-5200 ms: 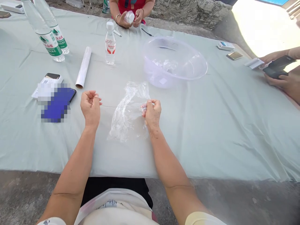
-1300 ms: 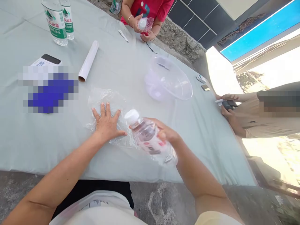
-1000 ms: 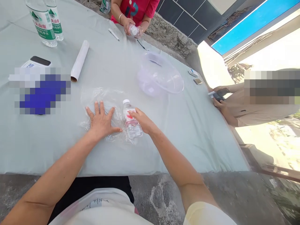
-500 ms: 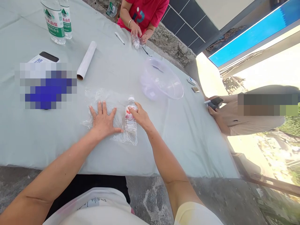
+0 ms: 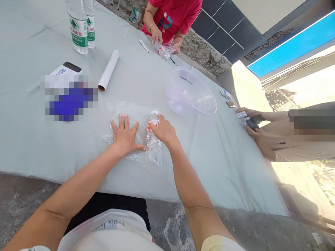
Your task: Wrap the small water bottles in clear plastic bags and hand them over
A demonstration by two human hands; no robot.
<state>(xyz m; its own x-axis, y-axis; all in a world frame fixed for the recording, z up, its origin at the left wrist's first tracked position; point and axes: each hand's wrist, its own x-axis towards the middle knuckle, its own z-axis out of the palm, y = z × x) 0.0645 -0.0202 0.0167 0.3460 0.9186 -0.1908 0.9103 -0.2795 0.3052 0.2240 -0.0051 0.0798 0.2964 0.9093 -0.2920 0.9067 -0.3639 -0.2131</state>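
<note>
My left hand (image 5: 126, 138) lies flat with its fingers spread on a sheet of clear plastic film (image 5: 124, 108) on the table. Beside it, my right hand (image 5: 166, 130) is wrapped round a small clear water bottle (image 5: 153, 139) with a white cap and a red-and-white label. The bottle lies on the film's right part, its cap pointing away from me. Crumpled film shows below the bottle's base. My right fingers cover part of the label.
A white roll (image 5: 108, 70) lies beyond my left hand. Two large water bottles (image 5: 78, 36) stand at the far left, near a phone (image 5: 72, 66). Right of centre is a clear plastic basin (image 5: 193, 94). Across the table, a person in red (image 5: 167, 21) handles a film-covered bottle; another person stands at right.
The whole view has shifted, so the table things appear further right. My left hand stays on the film and my right on the bottle. Film now shows round the other person's bottle.
</note>
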